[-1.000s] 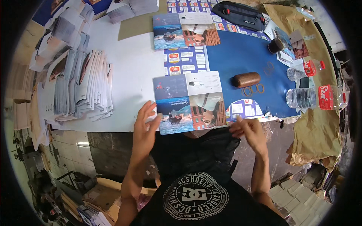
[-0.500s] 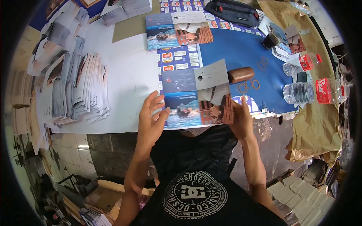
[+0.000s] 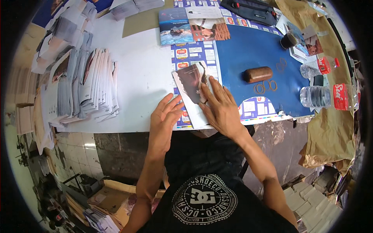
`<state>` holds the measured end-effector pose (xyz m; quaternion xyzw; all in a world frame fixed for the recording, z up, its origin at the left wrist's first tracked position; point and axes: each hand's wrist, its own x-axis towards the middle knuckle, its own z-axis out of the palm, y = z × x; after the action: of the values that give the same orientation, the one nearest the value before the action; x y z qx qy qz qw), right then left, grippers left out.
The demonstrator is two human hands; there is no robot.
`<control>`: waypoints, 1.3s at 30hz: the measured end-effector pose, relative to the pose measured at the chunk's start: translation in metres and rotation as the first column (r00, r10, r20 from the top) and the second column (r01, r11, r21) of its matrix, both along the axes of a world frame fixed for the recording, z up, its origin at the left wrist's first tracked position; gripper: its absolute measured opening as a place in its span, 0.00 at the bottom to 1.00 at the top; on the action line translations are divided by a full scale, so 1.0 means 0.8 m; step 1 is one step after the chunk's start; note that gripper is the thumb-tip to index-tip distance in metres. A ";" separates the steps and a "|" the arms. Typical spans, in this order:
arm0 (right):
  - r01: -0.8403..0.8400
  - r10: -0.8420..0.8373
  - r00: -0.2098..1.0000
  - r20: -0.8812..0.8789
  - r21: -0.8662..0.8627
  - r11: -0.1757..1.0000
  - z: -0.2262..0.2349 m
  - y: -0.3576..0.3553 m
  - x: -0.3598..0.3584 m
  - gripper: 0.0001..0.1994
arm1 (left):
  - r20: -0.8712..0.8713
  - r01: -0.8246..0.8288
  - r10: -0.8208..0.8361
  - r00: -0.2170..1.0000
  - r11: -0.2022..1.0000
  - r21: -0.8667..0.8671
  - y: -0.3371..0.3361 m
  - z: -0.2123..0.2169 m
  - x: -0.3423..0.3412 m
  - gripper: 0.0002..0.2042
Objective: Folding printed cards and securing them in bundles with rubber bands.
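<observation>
A printed sheet (image 3: 189,86), folded over into a narrow leaflet, lies slightly askew near the table's front edge. My right hand (image 3: 222,110) rests flat on its right side, fingers stretched out over the paper. Just left of the leaflet is my left hand (image 3: 165,122), fingers apart and curved, thumb toward the paper's edge; it grips nothing. Farther back lies an unfolded colour-printed sheet or pile of sheets (image 3: 194,29); I cannot tell which.
Rows of folded leaflets (image 3: 85,87) stand at the left. Right of my hands are a brown rounded block (image 3: 258,74) and several rubber bands (image 3: 266,87). Water bottles (image 3: 316,96), a dark cup (image 3: 289,40) and brown paper (image 3: 330,132) occupy the far right. A black pouch (image 3: 252,11) lies behind.
The sheet lay spread open between my hands; now its right side is folded over to the left. My right hand has moved from its right edge onto the folded paper.
</observation>
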<state>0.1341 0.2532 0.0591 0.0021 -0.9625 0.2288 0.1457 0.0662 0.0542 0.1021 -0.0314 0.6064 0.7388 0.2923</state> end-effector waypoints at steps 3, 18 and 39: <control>-0.008 0.008 1.000 0.017 0.019 1.000 0.000 -0.001 0.000 0.29 | 0.005 -0.011 0.011 1.000 1.000 -0.013 0.000 0.000 0.002 0.31; 0.086 -0.083 0.996 -0.039 0.070 0.994 -0.009 -0.013 -0.001 0.28 | -0.047 -0.030 0.029 0.998 1.000 -0.005 0.004 -0.008 0.008 0.31; 0.090 -0.089 0.996 -0.016 0.063 0.994 -0.008 -0.012 0.000 0.28 | 0.034 -0.002 0.002 0.999 1.000 0.018 -0.005 0.000 0.023 0.33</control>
<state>0.1339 0.2437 0.0529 -0.0348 -0.9674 0.1915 0.1622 0.0845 0.0501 0.1023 -0.0421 0.5946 0.7439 0.3022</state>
